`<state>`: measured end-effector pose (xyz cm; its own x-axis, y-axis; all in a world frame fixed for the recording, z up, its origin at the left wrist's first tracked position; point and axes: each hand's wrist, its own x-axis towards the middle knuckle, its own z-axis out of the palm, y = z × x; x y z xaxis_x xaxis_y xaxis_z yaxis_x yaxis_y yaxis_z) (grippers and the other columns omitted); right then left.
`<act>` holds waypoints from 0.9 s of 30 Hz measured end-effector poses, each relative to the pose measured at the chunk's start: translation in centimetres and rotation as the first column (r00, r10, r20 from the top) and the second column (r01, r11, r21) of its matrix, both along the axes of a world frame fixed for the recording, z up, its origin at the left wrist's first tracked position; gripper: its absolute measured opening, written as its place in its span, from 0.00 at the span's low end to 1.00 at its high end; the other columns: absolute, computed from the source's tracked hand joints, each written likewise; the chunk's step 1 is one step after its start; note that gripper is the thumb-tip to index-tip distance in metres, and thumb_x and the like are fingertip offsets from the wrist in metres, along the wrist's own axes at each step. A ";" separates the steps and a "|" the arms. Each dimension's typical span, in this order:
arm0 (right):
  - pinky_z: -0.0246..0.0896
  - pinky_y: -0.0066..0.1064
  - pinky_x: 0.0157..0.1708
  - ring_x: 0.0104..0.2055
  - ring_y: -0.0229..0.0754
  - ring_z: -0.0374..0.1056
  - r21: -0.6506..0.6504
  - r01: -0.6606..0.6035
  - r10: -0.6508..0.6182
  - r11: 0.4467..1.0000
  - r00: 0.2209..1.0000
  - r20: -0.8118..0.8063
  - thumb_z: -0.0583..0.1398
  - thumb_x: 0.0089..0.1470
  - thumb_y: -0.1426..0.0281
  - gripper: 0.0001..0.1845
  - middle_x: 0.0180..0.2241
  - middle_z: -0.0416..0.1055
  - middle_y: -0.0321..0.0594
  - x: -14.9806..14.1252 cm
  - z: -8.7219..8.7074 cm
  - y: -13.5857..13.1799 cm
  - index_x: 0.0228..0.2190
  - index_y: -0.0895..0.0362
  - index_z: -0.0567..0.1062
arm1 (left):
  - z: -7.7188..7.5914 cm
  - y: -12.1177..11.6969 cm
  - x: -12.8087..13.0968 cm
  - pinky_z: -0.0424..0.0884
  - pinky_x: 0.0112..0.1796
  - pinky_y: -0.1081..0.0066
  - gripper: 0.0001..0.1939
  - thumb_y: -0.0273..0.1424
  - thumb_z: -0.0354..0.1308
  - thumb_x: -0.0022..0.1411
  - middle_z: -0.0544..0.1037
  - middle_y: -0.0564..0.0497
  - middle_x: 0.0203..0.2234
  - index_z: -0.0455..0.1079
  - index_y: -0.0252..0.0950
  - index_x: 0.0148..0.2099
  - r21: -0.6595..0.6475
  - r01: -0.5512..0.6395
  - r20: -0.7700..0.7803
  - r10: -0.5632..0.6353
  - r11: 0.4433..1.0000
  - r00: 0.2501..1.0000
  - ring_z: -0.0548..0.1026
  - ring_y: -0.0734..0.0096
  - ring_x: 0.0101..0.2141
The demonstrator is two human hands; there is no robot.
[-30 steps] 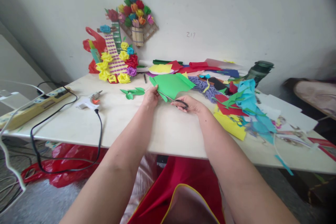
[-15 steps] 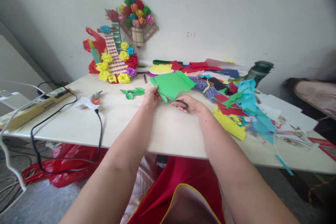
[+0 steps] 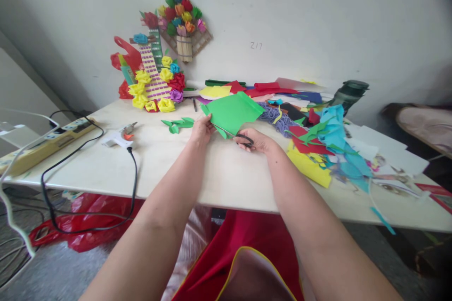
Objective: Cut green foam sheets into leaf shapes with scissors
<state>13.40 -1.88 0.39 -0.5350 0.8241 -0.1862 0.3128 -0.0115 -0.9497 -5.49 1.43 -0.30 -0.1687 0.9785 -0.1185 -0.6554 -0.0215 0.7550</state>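
Observation:
A sheet of green paper [image 3: 235,112] is held above the middle of the table. My left hand [image 3: 204,130] pinches its left corner between thumb and fingers. In my right hand [image 3: 254,141] is a pair of scissors [image 3: 248,139] with black handles, fingers closed round the loops. The blades point left along the sheet's near edge, where a narrow green strip hangs down below them. Several cut green paper leaves [image 3: 177,124] lie on the table just left of my left hand.
A white glue gun [image 3: 118,138] with a black cord and a power strip [image 3: 45,143] lie at left. Paper flowers [image 3: 165,75] decorate a craft model at the back. Purple yarn [image 3: 277,120], paper scraps [image 3: 310,143] and a dark bottle [image 3: 349,94] are at right.
The scissors and my right hand have shifted very slightly right along the paper's near edge. Both hands keep their hold.

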 end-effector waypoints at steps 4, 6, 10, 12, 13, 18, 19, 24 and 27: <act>0.41 0.19 0.08 0.10 0.26 0.52 0.016 0.004 -0.004 1.000 1.000 -0.001 0.60 0.48 0.67 0.12 0.12 0.61 0.32 -0.2 0.2 -0.3 0.20 0.60 0.64 | 0.0 0.0 0.1 0.71 0.28 0.75 0.05 0.23 0.54 0.56 0.74 0.52 0.19 0.69 0.31 0.37 0.003 0.001 0.002 -0.001 1.000 1.000 0.72 0.76 0.21; 0.41 0.19 0.08 0.10 0.26 0.51 0.027 0.012 -0.012 1.000 1.000 -0.003 0.60 0.48 0.68 0.12 0.12 0.61 0.32 -0.3 0.4 -0.5 0.20 0.60 0.64 | -0.1 0.0 0.1 0.71 0.27 0.75 0.04 0.23 0.54 0.56 0.74 0.52 0.19 0.69 0.31 0.35 0.005 0.001 -0.002 -0.001 1.000 1.000 0.71 0.76 0.20; 0.40 0.20 0.08 0.10 0.26 0.50 0.043 0.024 -0.023 0.999 1.000 -0.020 0.60 0.47 0.70 0.11 0.11 0.60 0.32 -0.5 0.5 -0.6 0.19 0.60 0.65 | -0.2 0.1 0.0 0.71 0.29 0.74 0.05 0.24 0.55 0.55 0.74 0.52 0.19 0.69 0.32 0.36 0.006 0.000 -0.015 0.000 1.000 1.000 0.72 0.75 0.21; 0.39 0.20 0.08 0.10 0.27 0.49 0.043 0.027 -0.026 0.999 0.999 -0.023 0.60 0.47 0.70 0.11 0.11 0.60 0.32 -0.5 0.4 -0.5 0.19 0.60 0.65 | -0.3 0.2 0.0 0.71 0.30 0.73 0.06 0.24 0.55 0.55 0.74 0.52 0.20 0.70 0.32 0.37 0.008 0.001 -0.024 -0.001 1.000 1.000 0.72 0.74 0.22; 0.38 0.21 0.08 0.10 0.27 0.49 0.040 0.026 -0.025 0.999 0.999 -0.025 0.60 0.47 0.70 0.11 0.11 0.59 0.32 -0.5 0.4 -0.4 0.19 0.60 0.65 | -0.3 0.2 0.0 0.72 0.31 0.73 0.07 0.24 0.55 0.55 0.74 0.52 0.20 0.70 0.32 0.38 0.009 -0.001 -0.027 0.001 1.000 1.000 0.72 0.74 0.22; 0.38 0.21 0.08 0.10 0.27 0.47 0.028 0.012 -0.011 1.000 0.999 -0.051 0.60 0.47 0.70 0.10 0.11 0.59 0.31 -0.4 0.1 0.0 0.20 0.59 0.64 | -0.2 0.1 -0.1 0.72 0.32 0.72 0.06 0.24 0.55 0.55 0.74 0.51 0.20 0.70 0.31 0.37 0.004 -0.003 -0.017 0.003 1.000 1.000 0.72 0.74 0.23; 0.38 0.20 0.08 0.10 0.27 0.48 0.030 0.012 -0.011 0.999 0.998 -0.062 0.60 0.46 0.70 0.10 0.11 0.59 0.31 -0.4 0.0 0.1 0.20 0.59 0.65 | -0.2 0.1 -0.1 0.72 0.32 0.72 0.06 0.24 0.55 0.55 0.74 0.51 0.20 0.70 0.31 0.37 0.002 -0.003 -0.012 0.003 1.000 1.000 0.72 0.74 0.23; 0.40 0.20 0.08 0.11 0.28 0.51 0.044 0.036 -0.032 0.998 0.994 -0.103 0.62 0.44 0.69 0.09 0.13 0.60 0.30 -0.4 -0.5 0.6 0.24 0.59 0.66 | 0.0 0.1 0.0 0.72 0.31 0.72 0.07 0.24 0.54 0.55 0.74 0.52 0.20 0.69 0.31 0.39 -0.008 0.000 0.010 0.000 1.000 1.000 0.73 0.74 0.22; 0.41 0.20 0.07 0.11 0.28 0.51 0.047 0.034 -0.028 0.998 0.994 -0.109 0.63 0.43 0.69 0.10 0.14 0.61 0.30 -0.3 -0.7 0.8 0.26 0.59 0.66 | 0.0 0.1 -0.1 0.72 0.29 0.73 0.07 0.24 0.54 0.55 0.74 0.52 0.19 0.69 0.31 0.38 -0.014 -0.001 0.014 0.001 1.000 1.000 0.72 0.74 0.22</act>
